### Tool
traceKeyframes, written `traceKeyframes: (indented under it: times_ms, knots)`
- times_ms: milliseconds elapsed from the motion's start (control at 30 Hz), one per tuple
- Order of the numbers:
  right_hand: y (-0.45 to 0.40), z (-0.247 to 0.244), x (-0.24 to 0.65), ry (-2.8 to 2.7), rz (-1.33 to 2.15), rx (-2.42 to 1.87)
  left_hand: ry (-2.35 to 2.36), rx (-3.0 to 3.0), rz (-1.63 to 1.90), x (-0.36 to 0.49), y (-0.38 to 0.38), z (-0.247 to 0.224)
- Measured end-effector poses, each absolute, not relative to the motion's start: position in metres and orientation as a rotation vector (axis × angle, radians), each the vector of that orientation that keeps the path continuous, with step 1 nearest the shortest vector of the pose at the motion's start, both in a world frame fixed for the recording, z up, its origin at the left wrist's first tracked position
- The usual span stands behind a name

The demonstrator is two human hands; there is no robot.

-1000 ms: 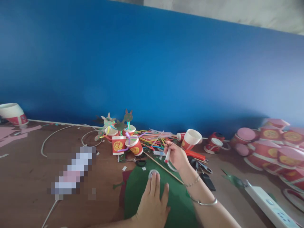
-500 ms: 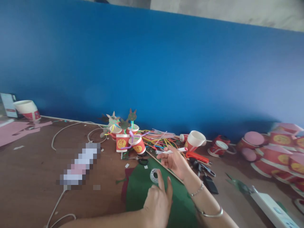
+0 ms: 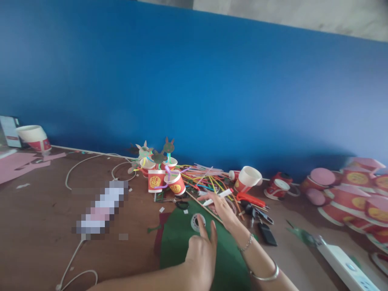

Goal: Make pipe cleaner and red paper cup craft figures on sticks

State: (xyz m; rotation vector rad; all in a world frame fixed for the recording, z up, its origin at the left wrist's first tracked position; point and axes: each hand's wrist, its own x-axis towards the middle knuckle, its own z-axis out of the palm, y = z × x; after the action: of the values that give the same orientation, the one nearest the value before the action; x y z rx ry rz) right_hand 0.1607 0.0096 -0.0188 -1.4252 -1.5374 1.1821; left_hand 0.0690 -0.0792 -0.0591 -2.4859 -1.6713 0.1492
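My right hand (image 3: pixel 222 208) grips a white marker (image 3: pixel 218 196) with a red end, its other end slanting down to the left above the green paper (image 3: pixel 178 250). A white ring like a tape roll (image 3: pixel 194 217) lies flat on that paper. My left hand (image 3: pixel 201 244) rests over the paper with index finger and thumb stretched apart and the other fingers curled. Its index fingertip is at the ring. A long thin stick (image 3: pixel 209 211) crosses the paper's upper edge, just below the marker.
Red paper cups with animal cutouts (image 3: pixel 156 180) stand behind the paper, beside loose coloured straws (image 3: pixel 206 173). Keys (image 3: pixel 266 233) and a red-handled tool (image 3: pixel 251 199) lie to the right. Stacked cups (image 3: pixel 351 202) and a power strip (image 3: pixel 345 260) sit further right; a cable (image 3: pixel 72 258) runs at left.
My right hand has moved slightly left and down, and the marker has tilted from nearly level to slanting. My left index fingertip has shifted slightly left over the ring.
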Motion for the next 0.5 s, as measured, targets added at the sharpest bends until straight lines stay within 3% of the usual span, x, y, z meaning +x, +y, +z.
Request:
traceKeyframes:
  times_ms: [500]
  knots:
    - [0.023,-0.036,0.141,-1.879,0.917,-1.432,-1.581,-2.509,0.043,0.069,-0.072,-0.071]
